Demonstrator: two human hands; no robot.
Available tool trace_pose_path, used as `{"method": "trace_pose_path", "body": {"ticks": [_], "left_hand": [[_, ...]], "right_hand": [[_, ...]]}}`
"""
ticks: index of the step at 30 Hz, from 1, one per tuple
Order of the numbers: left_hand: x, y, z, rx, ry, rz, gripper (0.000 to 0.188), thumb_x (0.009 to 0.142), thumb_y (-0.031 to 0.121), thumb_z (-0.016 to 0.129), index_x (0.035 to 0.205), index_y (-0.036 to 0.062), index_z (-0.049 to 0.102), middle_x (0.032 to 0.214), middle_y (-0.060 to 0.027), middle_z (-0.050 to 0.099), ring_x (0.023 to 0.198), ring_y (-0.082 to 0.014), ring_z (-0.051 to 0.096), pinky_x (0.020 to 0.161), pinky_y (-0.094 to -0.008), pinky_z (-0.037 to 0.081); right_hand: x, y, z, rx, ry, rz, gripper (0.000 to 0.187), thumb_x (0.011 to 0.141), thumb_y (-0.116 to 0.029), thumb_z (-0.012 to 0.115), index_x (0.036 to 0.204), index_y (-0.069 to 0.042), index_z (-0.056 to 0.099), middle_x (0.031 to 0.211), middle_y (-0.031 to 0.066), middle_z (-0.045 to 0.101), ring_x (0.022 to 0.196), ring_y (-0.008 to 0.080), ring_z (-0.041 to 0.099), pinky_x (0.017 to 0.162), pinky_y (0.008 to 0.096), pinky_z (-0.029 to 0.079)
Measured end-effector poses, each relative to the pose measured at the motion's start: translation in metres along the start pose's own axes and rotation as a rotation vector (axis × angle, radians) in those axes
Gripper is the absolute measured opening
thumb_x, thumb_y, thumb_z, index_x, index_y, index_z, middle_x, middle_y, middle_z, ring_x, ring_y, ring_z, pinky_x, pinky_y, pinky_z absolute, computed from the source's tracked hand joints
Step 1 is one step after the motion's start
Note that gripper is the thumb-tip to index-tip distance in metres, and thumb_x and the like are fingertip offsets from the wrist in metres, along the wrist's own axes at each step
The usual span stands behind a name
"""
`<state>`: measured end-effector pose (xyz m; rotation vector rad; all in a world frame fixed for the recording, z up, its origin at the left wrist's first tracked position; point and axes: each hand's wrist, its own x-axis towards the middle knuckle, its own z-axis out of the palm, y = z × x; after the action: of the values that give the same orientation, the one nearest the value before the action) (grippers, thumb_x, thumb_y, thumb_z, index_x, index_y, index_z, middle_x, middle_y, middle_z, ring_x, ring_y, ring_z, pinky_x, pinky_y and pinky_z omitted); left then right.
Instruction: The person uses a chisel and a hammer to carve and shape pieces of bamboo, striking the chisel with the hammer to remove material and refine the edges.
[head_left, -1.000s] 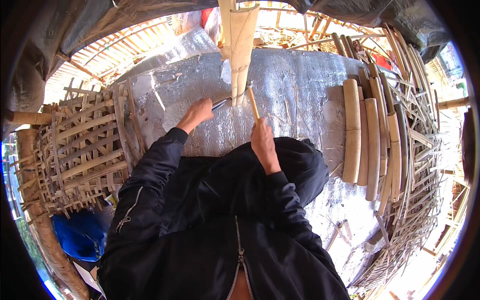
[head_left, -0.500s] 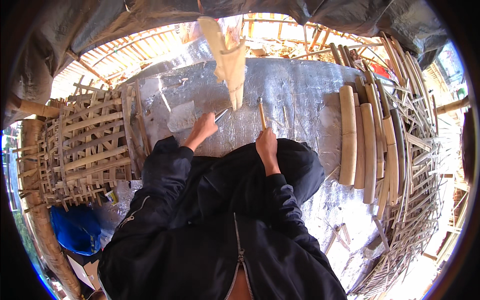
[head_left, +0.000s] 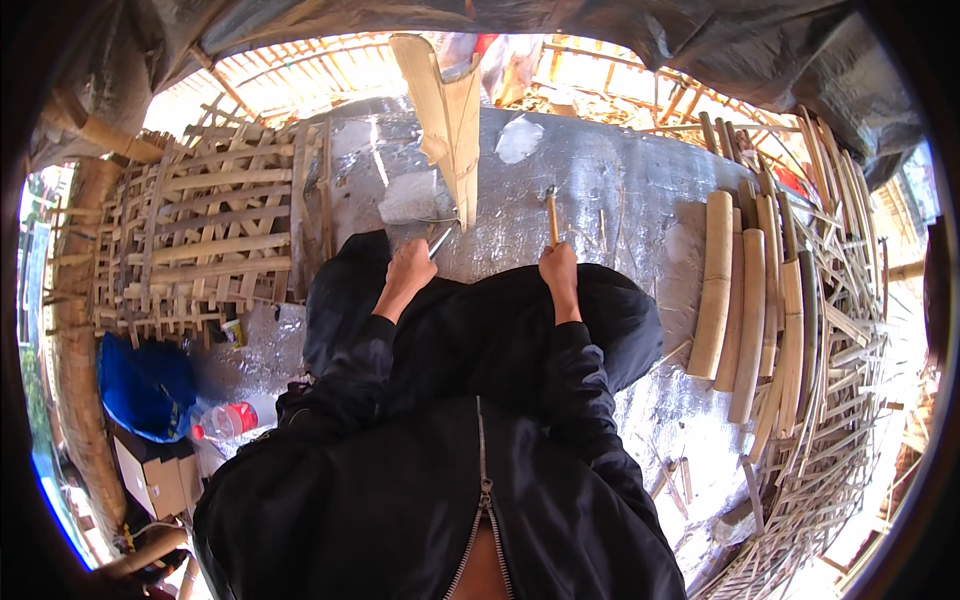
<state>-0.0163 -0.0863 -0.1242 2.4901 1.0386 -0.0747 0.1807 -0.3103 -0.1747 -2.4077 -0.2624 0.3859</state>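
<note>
A pale split piece of bamboo (head_left: 457, 135), wide at the far end and narrowing to a point, rises in front of me at the middle. My left hand (head_left: 411, 266) is closed around a tool with a narrow metal blade (head_left: 440, 241), perhaps a chisel or knife; its handle is hidden in my fist. The blade points up toward the bamboo's narrow lower end, and I cannot tell whether they touch. Farther right, my right hand (head_left: 559, 270) grips a small hammer (head_left: 553, 222) by its wooden handle, head upward and apart from the blade.
A grey sheet (head_left: 620, 190) covers the floor. On the left lies a stack of woven bamboo lattice (head_left: 215, 230), with a blue bag (head_left: 147, 385) and a plastic bottle (head_left: 232, 418) nearer me. Bamboo lengths (head_left: 712, 285) and thin strips (head_left: 840, 430) are piled on the right.
The whole view has shifted, bringing the bottle into sight. My left hand and its blade sit slightly lower relative to the bamboo. The hammer stays upright in my right hand.
</note>
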Motion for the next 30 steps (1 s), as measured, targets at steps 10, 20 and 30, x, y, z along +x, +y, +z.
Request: {"method": "trace_pose_path", "body": {"ticks": [10, 20, 30], "left_hand": [[-0.003, -0.024, 0.020, -0.078, -0.071, -0.043, 0.024, 0.085, 0.007, 0.061, 0.103, -0.0073, 0.068, 0.107, -0.0358, 0.068, 0.107, -0.0509, 0.066, 0.090, -0.0560, 0.052], [0.011, -0.022, 0.004, -0.001, -0.180, 0.016, 0.029, 0.083, 0.009, 0.066, 0.108, -0.0067, 0.067, 0.106, -0.0344, 0.069, 0.104, -0.0499, 0.067, 0.087, -0.0534, 0.053], [0.027, -0.046, -0.006, 0.134, -0.175, 0.112, 0.027, 0.083, 0.011, 0.067, 0.105, -0.0039, 0.069, 0.106, -0.0301, 0.071, 0.104, -0.0481, 0.069, 0.090, -0.0536, 0.055]], "right_hand": [[-0.014, -0.013, -0.004, -0.020, -0.083, -0.115, 0.040, 0.100, -0.029, 0.061, 0.097, 0.010, 0.068, 0.093, 0.0349, 0.069, 0.093, 0.0535, 0.067, 0.080, 0.0572, 0.054], [-0.033, -0.016, 0.022, 0.069, -0.169, -0.209, 0.041, 0.103, -0.030, 0.057, 0.096, 0.009, 0.067, 0.078, 0.0284, 0.069, 0.069, 0.0440, 0.071, 0.062, 0.0503, 0.055], [-0.070, -0.041, -0.010, 0.138, -0.136, -0.265, 0.036, 0.103, -0.029, 0.060, 0.094, 0.006, 0.062, 0.086, 0.0321, 0.068, 0.086, 0.0531, 0.065, 0.071, 0.0574, 0.051]]}}
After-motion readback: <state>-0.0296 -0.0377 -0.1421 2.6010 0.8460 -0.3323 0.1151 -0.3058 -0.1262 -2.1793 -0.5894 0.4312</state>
